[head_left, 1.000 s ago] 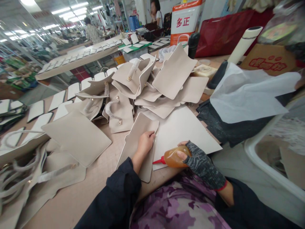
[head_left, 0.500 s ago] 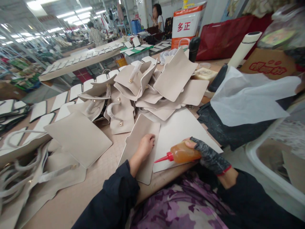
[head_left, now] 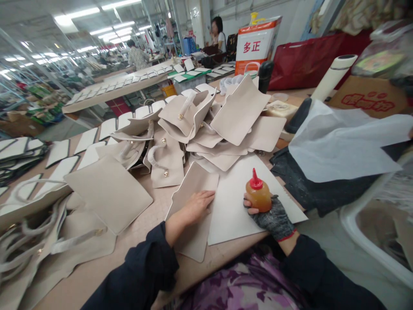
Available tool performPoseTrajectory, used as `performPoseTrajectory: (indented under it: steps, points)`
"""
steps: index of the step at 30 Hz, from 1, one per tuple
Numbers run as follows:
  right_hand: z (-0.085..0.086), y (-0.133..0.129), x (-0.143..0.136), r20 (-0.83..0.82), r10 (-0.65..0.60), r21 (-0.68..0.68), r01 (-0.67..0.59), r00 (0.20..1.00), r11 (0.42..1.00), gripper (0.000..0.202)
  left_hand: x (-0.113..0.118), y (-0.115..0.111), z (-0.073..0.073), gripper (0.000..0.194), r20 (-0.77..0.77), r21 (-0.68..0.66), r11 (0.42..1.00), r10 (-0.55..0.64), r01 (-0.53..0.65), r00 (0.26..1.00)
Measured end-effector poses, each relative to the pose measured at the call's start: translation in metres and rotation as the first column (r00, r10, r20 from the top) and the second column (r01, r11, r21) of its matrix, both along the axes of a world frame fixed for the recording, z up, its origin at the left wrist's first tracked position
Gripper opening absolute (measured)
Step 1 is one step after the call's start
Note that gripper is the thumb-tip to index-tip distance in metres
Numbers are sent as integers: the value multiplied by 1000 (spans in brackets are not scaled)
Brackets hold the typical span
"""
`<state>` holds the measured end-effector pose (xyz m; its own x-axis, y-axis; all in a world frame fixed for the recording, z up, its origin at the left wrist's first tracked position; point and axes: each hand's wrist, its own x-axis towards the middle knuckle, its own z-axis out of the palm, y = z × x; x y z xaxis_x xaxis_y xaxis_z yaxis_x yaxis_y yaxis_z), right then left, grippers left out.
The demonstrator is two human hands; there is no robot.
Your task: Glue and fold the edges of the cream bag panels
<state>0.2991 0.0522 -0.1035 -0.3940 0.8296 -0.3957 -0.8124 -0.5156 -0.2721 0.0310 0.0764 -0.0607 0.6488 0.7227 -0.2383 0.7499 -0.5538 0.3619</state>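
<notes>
My left hand (head_left: 197,207) lies flat with fingers stretched out on a beige leather panel (head_left: 190,237), near its right edge. In my right hand (head_left: 269,217), which wears a grey fingerless glove, is a squeeze bottle (head_left: 259,196) of amber liquid, its red nozzle pointing up. The bottle is above a white sheet (head_left: 229,215) that lies beside the beige panel. Just beyond, a beige bag piece (head_left: 167,165) with a wrapped handle and gold fittings rests on the table.
Beige panels (head_left: 238,112) are piled behind my hands, with more bag parts (head_left: 80,228) at the left. Black sheets (head_left: 297,185) and thin white paper (head_left: 338,146) lie at the right, near a white bin (head_left: 351,219). A white-and-orange can (head_left: 256,45) stands at the back.
My right hand has turned the bottle from lying sideways, nozzle left, to nozzle up. My left hand's fingers have gone from curled to stretched out flat on the panel.
</notes>
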Motion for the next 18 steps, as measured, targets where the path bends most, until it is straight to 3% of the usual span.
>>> performPoseTrajectory:
  steps: [6, 8, 10, 12, 13, 15, 17, 18]
  points:
    - [6, 2, -4, 120, -20, -82, 30, 993, 996, 32, 8, 7, 9, 61, 33, -15, 1000, 18, -18, 999]
    - [8, 3, -7, 197, -28, -79, 45, 980, 996, 33, 2, 5, 18, 53, 96, 105, 986, 118, -128, 988]
    - [8, 5, -9, 368, -53, 32, 44, 928, 998, 37, -10, 2, 28, 53, 177, 305, 882, 317, -358, 932]
    - [7, 8, -10, 624, -166, 239, 16, 764, 971, 42, -25, -3, 36, 60, 284, 400, 693, 528, -599, 800]
    - [6, 10, -10, 708, -237, 324, -8, 666, 946, 44, -32, -5, 38, 62, 325, 353, 637, 604, -686, 728]
    - [4, 13, -7, 818, -401, 467, -69, 413, 882, 48, -43, -12, 40, 53, 364, 99, 643, 687, -760, 629]
    - [4, 15, -4, 837, -523, 544, -141, 164, 827, 53, -50, -21, 42, 37, 400, -195, 667, 724, -719, 563]
    - [4, 15, -1, 819, -572, 569, -188, 41, 801, 54, -52, -26, 44, 33, 426, -302, 649, 747, -698, 510]
